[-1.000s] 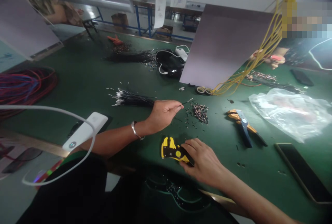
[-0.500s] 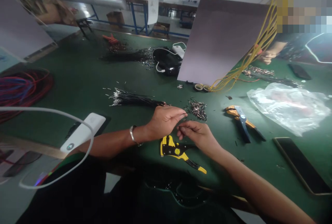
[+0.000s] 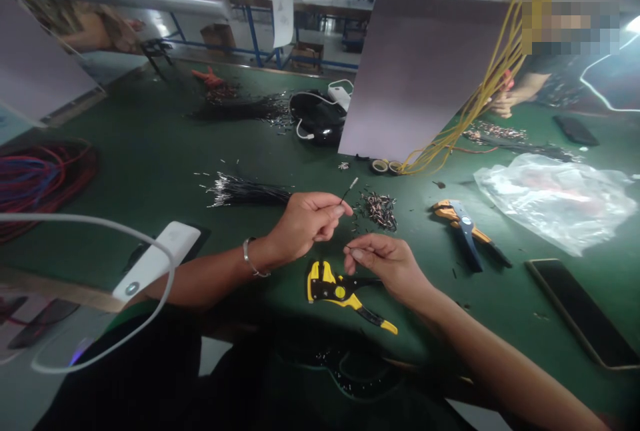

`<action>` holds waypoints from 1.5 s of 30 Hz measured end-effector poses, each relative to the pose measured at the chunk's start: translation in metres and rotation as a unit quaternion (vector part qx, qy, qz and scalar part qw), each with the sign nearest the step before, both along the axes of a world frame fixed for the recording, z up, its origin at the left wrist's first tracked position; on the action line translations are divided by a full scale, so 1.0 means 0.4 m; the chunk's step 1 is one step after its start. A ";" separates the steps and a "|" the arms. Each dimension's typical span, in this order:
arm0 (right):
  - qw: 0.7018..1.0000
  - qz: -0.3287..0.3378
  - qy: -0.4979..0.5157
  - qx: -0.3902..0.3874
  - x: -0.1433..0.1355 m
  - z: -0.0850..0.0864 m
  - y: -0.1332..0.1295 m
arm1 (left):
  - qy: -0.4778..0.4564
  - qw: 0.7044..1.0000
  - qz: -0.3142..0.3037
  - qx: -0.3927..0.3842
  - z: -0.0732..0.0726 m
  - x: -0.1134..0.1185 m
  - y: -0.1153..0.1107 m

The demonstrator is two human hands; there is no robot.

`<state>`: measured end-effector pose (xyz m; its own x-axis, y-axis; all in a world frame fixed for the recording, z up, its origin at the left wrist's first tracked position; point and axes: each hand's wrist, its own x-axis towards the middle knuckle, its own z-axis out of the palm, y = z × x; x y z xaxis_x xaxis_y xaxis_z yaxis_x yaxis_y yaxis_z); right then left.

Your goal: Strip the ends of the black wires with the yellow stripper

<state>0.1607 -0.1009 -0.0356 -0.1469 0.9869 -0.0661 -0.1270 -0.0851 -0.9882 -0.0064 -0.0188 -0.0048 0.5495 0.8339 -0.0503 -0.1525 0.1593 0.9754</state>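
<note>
Between its thumb and fingers, my left hand [image 3: 313, 221] pinches a thin black wire [image 3: 349, 190] with a pale metal tip pointing up and right. My right hand [image 3: 383, 261] is closed in a pinch just to the right; what its fingertips hold is too small to name. Below the hands lies a yellow and black wire stripper [image 3: 340, 291]. Behind my left hand a bundle of black wires [image 3: 250, 190] rests on the green table [image 3: 150, 151], silvery ends to the left. A pile of small metal pieces [image 3: 380, 210] lies beyond my right hand.
An orange and blue stripper [image 3: 465, 228], a phone [image 3: 583, 311] and a clear plastic bag [image 3: 555, 201] are at the right. A white power bank [image 3: 157, 261] and coiled wires [image 3: 40, 178] lie left. Yellow wires [image 3: 480, 104] hang beside a grey panel [image 3: 420, 71]. Another person's hand [image 3: 503, 103] is beyond.
My left hand has shifted slightly left and turned, and the wire's pale tip now stands up from its fingers. My right hand remains pinched in nearly the same place.
</note>
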 end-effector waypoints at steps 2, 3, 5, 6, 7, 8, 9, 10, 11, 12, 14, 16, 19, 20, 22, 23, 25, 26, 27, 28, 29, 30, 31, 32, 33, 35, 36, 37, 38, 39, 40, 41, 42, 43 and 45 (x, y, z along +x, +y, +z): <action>1.000 -0.001 -0.008 0.010 0.001 0.004 -0.003 | -0.026 0.998 -0.006 -0.061 -0.003 0.003 0.008; 1.000 -0.001 -0.009 0.015 0.001 0.005 -0.005 | -0.035 0.996 -0.010 -0.086 -0.003 0.005 0.011; 1.000 -0.003 -0.011 0.021 0.001 0.006 -0.006 | -0.048 0.991 -0.019 -0.126 -0.004 0.006 0.015; 1.000 -0.003 -0.013 0.023 0.002 0.006 -0.006 | -0.053 0.989 -0.022 -0.139 -0.004 0.006 0.016; 1.000 -0.003 -0.017 0.023 0.002 0.006 -0.006 | -0.058 0.987 -0.024 -0.147 -0.004 0.006 0.016; 0.999 -0.003 -0.022 0.024 0.002 0.007 -0.005 | -0.061 0.986 -0.025 -0.152 -0.005 0.006 0.015; 0.999 -0.004 -0.028 0.024 0.002 0.008 -0.004 | -0.063 0.986 -0.026 -0.153 -0.006 0.005 0.014; 0.999 -0.006 -0.034 0.024 0.002 0.009 -0.004 | -0.062 0.986 -0.028 -0.153 -0.006 0.005 0.013; 0.999 -0.008 -0.042 0.025 0.001 0.011 -0.003 | -0.061 0.986 -0.032 -0.153 -0.007 0.005 0.012; 0.998 -0.011 -0.051 0.026 0.001 0.013 -0.003 | -0.060 0.986 -0.036 -0.154 -0.007 0.005 0.011; 0.997 -0.012 -0.072 0.027 0.001 0.017 -0.002 | -0.057 0.985 -0.042 -0.155 -0.005 0.006 0.008; 0.995 -0.015 -0.092 0.029 0.000 0.020 0.000 | -0.056 0.985 -0.046 -0.156 -0.001 0.007 0.005; 0.992 -0.029 -0.118 0.031 -0.001 0.018 0.003 | -0.053 0.985 -0.047 -0.155 0.006 0.011 -0.002; 0.990 -0.037 -0.131 0.032 -0.002 0.016 0.005 | -0.050 0.986 -0.048 -0.155 0.008 0.012 -0.005; 0.984 -0.055 -0.166 0.042 -0.003 0.010 0.008 | -0.041 0.986 -0.055 -0.154 0.009 0.015 -0.014; 0.979 -0.065 -0.187 0.053 -0.003 0.007 0.010 | -0.036 0.986 -0.060 -0.153 0.008 0.017 -0.019; 0.965 -0.084 -0.229 0.091 -0.005 -0.002 0.014 | -0.029 0.986 -0.072 -0.148 0.006 0.018 -0.031; 0.957 -0.088 -0.251 0.115 -0.006 -0.005 0.017 | -0.028 0.986 -0.078 -0.145 0.006 0.017 -0.036; 0.947 -0.091 -0.273 0.142 -0.007 -0.009 0.019 | -0.026 0.986 -0.084 -0.143 0.007 0.017 -0.041; 0.935 -0.091 -0.296 0.171 -0.009 -0.012 0.021 | -0.026 0.985 -0.090 -0.142 0.008 0.016 -0.046; 0.922 -0.092 -0.317 0.203 -0.010 -0.015 0.024 | -0.025 0.985 -0.095 -0.142 0.010 0.015 -0.050; 0.908 -0.092 -0.336 0.234 -0.013 -0.017 0.026 | -0.022 0.984 -0.098 -0.145 0.013 0.015 -0.053; 0.894 -0.094 -0.351 0.264 -0.015 -0.020 0.029 | -0.020 0.984 -0.099 -0.148 0.016 0.014 -0.056; 0.881 -0.096 -0.362 0.290 -0.018 -0.022 0.031 | -0.018 0.983 -0.098 -0.152 0.019 0.013 -0.058; 0.870 -0.098 -0.370 0.310 -0.020 -0.025 0.033 | -0.017 0.983 -0.096 -0.155 0.021 0.012 -0.060; 0.856 -0.101 -0.380 0.335 -0.024 -0.031 0.037 | -0.014 0.983 -0.089 -0.160 0.022 0.010 -0.063; 0.851 -0.103 -0.384 0.342 -0.025 -0.033 0.038 | -0.012 0.983 -0.086 -0.162 0.021 0.010 -0.064; 0.848 -0.105 -0.386 0.348 -0.025 -0.036 0.039 | -0.008 0.983 -0.082 -0.163 0.020 0.009 -0.065; 0.844 -0.108 -0.388 0.353 -0.025 -0.038 0.039 | -0.004 0.984 -0.079 -0.163 0.019 0.009 -0.065; 0.842 -0.111 -0.388 0.358 -0.025 -0.040 0.040 | -0.001 0.984 -0.075 -0.162 0.017 0.009 -0.066; 0.840 -0.113 -0.388 0.362 -0.024 -0.041 0.040 | 0.002 0.984 -0.072 -0.163 0.016 0.010 -0.066; 0.839 -0.115 -0.388 0.365 -0.023 -0.043 0.040 | 0.004 0.984 -0.068 -0.163 0.015 0.011 -0.066; 0.837 -0.117 -0.388 0.367 -0.022 -0.044 0.041 | 0.005 0.984 -0.065 -0.164 0.014 0.012 -0.066; 0.836 -0.118 -0.389 0.369 -0.021 -0.046 0.041 | 0.005 0.984 -0.064 -0.166 0.013 0.014 -0.066; 0.834 -0.121 -0.394 0.367 -0.020 -0.048 0.042 | 0.005 0.984 -0.061 -0.169 0.012 0.016 -0.065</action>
